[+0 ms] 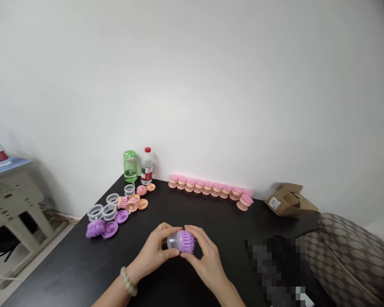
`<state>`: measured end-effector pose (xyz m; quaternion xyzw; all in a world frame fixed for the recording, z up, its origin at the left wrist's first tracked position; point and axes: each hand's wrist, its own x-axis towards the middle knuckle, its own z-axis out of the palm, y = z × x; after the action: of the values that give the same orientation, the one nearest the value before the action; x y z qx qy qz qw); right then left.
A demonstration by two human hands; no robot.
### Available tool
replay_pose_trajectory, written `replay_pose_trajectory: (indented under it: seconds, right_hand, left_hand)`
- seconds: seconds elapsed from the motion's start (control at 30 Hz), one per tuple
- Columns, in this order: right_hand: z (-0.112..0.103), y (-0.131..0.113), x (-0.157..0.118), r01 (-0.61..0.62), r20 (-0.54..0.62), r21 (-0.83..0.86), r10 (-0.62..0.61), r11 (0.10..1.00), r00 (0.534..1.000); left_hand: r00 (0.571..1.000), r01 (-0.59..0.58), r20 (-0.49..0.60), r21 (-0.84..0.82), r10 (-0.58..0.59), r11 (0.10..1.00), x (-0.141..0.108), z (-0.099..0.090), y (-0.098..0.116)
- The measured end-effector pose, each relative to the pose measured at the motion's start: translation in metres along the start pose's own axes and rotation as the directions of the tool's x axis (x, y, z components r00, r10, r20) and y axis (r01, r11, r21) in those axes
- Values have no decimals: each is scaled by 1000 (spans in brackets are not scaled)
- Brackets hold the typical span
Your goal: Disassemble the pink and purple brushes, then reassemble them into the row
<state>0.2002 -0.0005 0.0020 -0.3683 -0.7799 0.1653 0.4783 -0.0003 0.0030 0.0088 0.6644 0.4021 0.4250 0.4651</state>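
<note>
My left hand (155, 251) and my right hand (205, 260) together hold a purple bristled massage brush (183, 241) over the black table (70, 273). A translucent grey ring (172, 241) sits at the brush's left end, gripped by my left fingers. A pale bead bracelet (128, 281) circles my left wrist. Loose parts lie to the left: translucent rings (95, 212), purple discs (110, 229), a purple bristled head (95, 228), and orange discs (142, 204). Along the back edge stands a row of assembled pink-and-peach brushes (208, 186).
A green-tinted bottle (130, 166) and a red-capped water bottle (146, 166) stand in the back corner. An open cardboard box (289, 200) sits at the right edge, beside a patterned fabric seat (342, 256). A pixelated dark patch (275, 268) covers the table's right front.
</note>
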Motion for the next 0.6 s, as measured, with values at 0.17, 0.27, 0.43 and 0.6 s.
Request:
replay_pose_trajectory:
  seconds: [0.17, 0.27, 0.43, 0.6]
  right_hand:
    - [-10, -9, 9, 90, 23, 70, -91, 994, 996]
    - [-11, -9, 10, 114, 29, 68, -116, 991, 993]
    - [-9, -10, 9, 159, 28, 38, -160, 987, 987]
    - [-12, -14, 11, 261, 93, 101, -271, 960, 958]
  left_hand:
    - [996, 3, 87, -127, 8, 992, 2, 1, -5]
    - [995, 40, 102, -211, -19, 977, 2, 3, -3]
    - [978, 173, 166, -280, -130, 944, 1, 2, 3]
    - [942, 288, 290, -429, -171, 856, 1, 0, -1]
